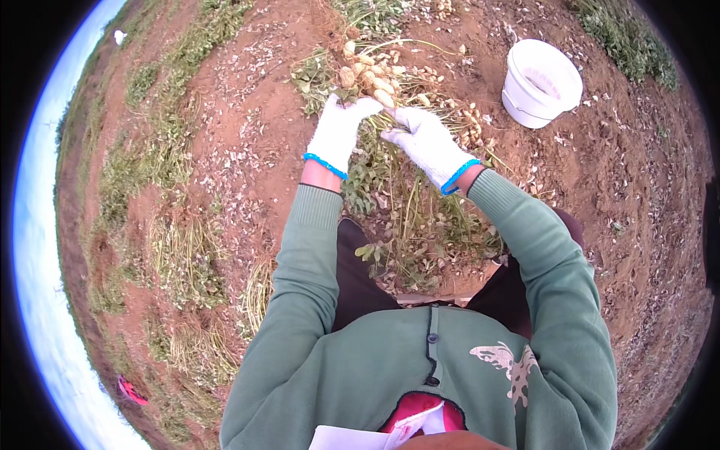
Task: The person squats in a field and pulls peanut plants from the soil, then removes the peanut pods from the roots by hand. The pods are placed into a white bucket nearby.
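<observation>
My left hand [339,128], in a white knitted work glove with a blue cuff, grips a bunch of uprooted peanut plants close below their roots. Pale unshelled peanuts [376,77] cluster just beyond my fingers, pods still hanging on the roots. To the right, my right hand [430,143] wears a matching glove; its thumb and fingers close around the stems of the same bunch. The leafy stems [413,197] trail down between my knees. Parts of both hands' fingers are hidden by the plants.
A white plastic bucket [514,98] stands on the soil at the upper right, with some contents low inside. More peanut pods [471,121] lie beside my right hand. Pulled plants [188,259] lie in rows to the left. Green plants [627,42] grow at the upper right.
</observation>
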Motion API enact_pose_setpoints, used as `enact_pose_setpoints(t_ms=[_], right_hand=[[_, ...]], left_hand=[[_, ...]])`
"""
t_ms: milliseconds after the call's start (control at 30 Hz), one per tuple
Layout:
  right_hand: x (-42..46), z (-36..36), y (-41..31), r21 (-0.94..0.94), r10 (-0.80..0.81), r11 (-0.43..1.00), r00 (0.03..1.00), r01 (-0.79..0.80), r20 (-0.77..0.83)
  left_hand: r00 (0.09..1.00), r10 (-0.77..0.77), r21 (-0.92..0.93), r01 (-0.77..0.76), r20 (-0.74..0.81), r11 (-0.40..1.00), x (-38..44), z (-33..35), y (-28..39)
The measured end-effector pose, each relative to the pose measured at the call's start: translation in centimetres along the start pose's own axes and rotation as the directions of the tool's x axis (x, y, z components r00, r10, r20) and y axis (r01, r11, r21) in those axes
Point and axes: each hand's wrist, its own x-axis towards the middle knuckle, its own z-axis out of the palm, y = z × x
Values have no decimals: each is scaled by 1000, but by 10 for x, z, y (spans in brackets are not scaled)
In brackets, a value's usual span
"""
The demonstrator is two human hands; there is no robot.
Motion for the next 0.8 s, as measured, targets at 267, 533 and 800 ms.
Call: enact_pose_setpoints(t_ms=[267, 533, 800], right_hand=[[-1, -17, -33, -172, 39, 985, 979, -5, 198], [-4, -95, -58, 129, 81, 988, 994, -89, 67], [12, -108, -29, -646, -206, 760, 969, 70, -137]], left_hand=[[998, 60, -30, -61, -37, 998, 7, -21, -25], [993, 14, -12, -13, 113, 1000, 4, -22, -23], [961, -21, -41, 33, 275, 999, -6, -13, -13]])
